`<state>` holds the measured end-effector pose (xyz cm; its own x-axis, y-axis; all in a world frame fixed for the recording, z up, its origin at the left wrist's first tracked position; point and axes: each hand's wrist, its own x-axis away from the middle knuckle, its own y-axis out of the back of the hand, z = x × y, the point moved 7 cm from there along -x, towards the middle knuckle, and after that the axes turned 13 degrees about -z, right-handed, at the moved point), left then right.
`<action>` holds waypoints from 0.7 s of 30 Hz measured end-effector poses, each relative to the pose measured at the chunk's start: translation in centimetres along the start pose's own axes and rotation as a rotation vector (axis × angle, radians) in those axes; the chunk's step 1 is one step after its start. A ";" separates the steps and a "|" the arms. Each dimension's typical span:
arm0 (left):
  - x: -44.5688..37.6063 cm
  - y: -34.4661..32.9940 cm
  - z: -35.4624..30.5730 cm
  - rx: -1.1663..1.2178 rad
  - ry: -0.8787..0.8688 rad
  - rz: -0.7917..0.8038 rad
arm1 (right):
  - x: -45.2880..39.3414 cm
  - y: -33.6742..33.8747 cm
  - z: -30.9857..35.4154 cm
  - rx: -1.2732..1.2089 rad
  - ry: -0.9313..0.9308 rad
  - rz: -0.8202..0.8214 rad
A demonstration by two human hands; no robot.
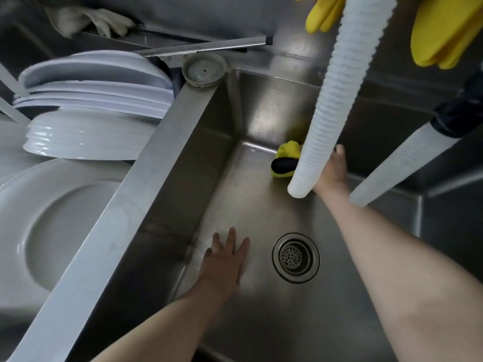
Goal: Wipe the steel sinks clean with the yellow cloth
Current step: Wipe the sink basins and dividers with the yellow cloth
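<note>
- Stainless steel everywhere: a deep steel sink (261,205) fills the middle of the view, its long axis running from the near edge toward the far wall, with a round strainer drain (296,257) set in the floor toward the near right.
- Left of it, a wide steel divider (136,205) slants across, and the neighbouring basin is packed with white plates (91,100), stacked and tilted, plus one big plate (52,231) lying flat in front.
- A round plug lid (204,70) sits on the far end of the divider, and a whitish glove (88,19) lies on the ledge behind.
- Two white ribbed hoses hang down: one hose (332,100) ends low over the sink's far right, the second hose (402,165) slants in from the right with a dark wrap at its top.
- Yellow rubber gloves (444,30) dangle at the top right.
- The yellow cloth (287,151) is bunched up in the sink's far corner on the floor, with a dark patch showing, partly behind the first hose. Too crumpled to tell which way it points.
- Right hand (333,171) reaches to the cloth, but the hose hides the fingers, so can't tell whether it's gripping.
- Left hand (226,259) lies flat on the sink floor, fingers straight and spread, left of the drain.
</note>
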<state>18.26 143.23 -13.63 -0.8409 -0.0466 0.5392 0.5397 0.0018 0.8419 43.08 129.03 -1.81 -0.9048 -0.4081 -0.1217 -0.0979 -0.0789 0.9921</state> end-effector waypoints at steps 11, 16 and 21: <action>0.1 0.3 0.1 0.022 0.009 -0.012 | -0.9 6.4 -2.7 -0.081 -0.060 -0.397; 0.0 0.2 0.1 0.008 0.017 -0.030 | -0.8 7.4 -5.0 0.011 -0.063 -0.621; 0.0 0.1 0.2 0.020 0.024 -0.018 | -0.2 1.6 -6.6 0.241 -0.032 -0.401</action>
<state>18.35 143.41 -13.51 -0.8490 -0.0708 0.5237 0.5236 0.0204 0.8517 45.89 122.99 -0.44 -0.7878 -0.3599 -0.4999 -0.5325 -0.0099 0.8463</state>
